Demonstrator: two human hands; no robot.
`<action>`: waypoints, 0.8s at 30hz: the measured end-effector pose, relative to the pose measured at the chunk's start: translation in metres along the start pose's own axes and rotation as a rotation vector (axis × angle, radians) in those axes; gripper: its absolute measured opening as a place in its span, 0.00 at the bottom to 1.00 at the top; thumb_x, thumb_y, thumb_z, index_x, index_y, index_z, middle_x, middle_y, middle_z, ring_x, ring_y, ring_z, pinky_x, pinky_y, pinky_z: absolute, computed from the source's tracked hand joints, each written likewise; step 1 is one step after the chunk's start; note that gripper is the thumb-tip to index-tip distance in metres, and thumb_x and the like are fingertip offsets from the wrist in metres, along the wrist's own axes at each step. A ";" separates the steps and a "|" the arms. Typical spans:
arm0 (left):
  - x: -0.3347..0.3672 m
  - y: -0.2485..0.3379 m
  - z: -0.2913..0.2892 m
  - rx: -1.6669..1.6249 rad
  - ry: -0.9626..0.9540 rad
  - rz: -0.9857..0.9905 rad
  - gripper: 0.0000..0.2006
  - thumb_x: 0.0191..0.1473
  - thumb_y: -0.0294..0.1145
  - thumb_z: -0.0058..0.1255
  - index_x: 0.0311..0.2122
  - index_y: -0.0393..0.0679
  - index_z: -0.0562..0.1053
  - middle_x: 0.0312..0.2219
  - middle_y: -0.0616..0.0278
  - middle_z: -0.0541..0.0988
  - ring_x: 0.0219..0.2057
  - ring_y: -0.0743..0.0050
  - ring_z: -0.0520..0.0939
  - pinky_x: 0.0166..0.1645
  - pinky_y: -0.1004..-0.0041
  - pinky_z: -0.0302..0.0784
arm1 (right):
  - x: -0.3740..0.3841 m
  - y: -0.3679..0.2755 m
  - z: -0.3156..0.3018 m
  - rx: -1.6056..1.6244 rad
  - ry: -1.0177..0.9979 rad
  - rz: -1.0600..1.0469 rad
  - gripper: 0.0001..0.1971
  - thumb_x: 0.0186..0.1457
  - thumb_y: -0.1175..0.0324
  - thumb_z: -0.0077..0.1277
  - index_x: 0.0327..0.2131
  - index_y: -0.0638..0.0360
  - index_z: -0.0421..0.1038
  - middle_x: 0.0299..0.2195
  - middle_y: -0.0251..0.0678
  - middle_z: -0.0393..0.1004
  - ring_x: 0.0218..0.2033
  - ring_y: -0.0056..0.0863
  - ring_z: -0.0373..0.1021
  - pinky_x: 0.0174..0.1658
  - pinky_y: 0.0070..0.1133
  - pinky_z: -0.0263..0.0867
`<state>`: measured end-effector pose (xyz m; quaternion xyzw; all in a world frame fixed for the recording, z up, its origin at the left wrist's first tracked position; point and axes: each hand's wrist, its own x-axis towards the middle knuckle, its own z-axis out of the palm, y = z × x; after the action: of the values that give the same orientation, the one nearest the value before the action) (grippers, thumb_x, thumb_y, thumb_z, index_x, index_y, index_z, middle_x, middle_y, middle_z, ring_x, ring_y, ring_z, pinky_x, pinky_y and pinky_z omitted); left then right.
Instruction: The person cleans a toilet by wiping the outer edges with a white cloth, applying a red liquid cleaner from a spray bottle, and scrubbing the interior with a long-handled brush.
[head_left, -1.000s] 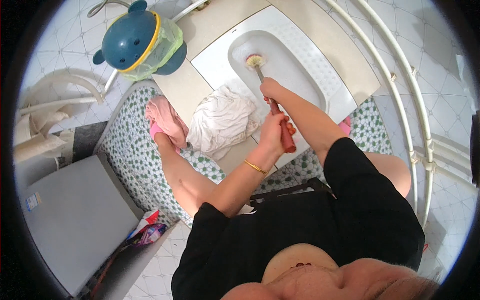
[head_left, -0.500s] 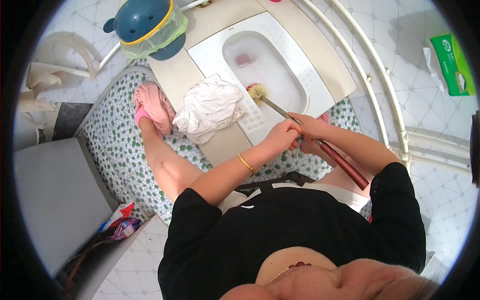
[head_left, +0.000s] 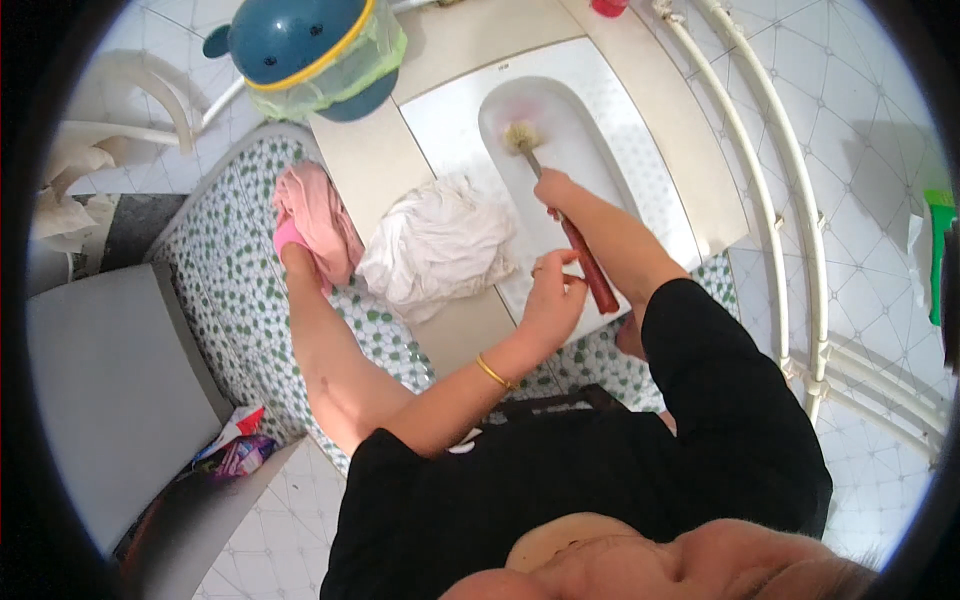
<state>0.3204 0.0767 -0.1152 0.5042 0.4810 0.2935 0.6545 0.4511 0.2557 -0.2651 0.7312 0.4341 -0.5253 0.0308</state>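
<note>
My right hand (head_left: pixel 556 192) is closed around the shaft of a toilet brush (head_left: pixel 590 268), above its dark red handle. The brush's pale bristle head (head_left: pixel 520 136) rests in the basin of a white squat toilet (head_left: pixel 447 118), near a pinkish patch at the far end. Beside the handle's lower end, my left hand (head_left: pixel 552 302) has loosely bent fingers, held apart with nothing seen between them. A crumpled white cloth (head_left: pixel 440 245) lies at the toilet's left edge, close to my left hand.
A blue bin (head_left: pixel 300 45) with a yellow rim and green liner stands at the far left. Pink cloth (head_left: pixel 318 215) lies by my left foot. White pipes (head_left: pixel 765 190) run along the right wall. A grey box-like surface (head_left: pixel 120 370) stands at left.
My right hand has slid forward with the brush, whose head moved from the basin's near left side toward its far end. My left hand has come away from the shaft. The view has shifted slightly.
</note>
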 end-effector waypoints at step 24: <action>-0.001 0.022 -0.021 -1.037 -0.002 -0.764 0.07 0.50 0.32 0.47 0.32 0.42 0.64 0.16 0.64 0.66 0.15 0.74 0.66 0.18 0.75 0.57 | -0.048 -0.018 0.036 0.743 0.044 0.007 0.08 0.52 0.74 0.40 0.38 0.61 0.61 0.19 0.39 0.63 0.14 0.30 0.63 0.15 0.33 0.61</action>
<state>0.3031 0.0906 -0.0948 -0.0841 0.4219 0.2338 0.8719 0.4086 0.2200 -0.2357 0.7053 0.2119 -0.6309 -0.2442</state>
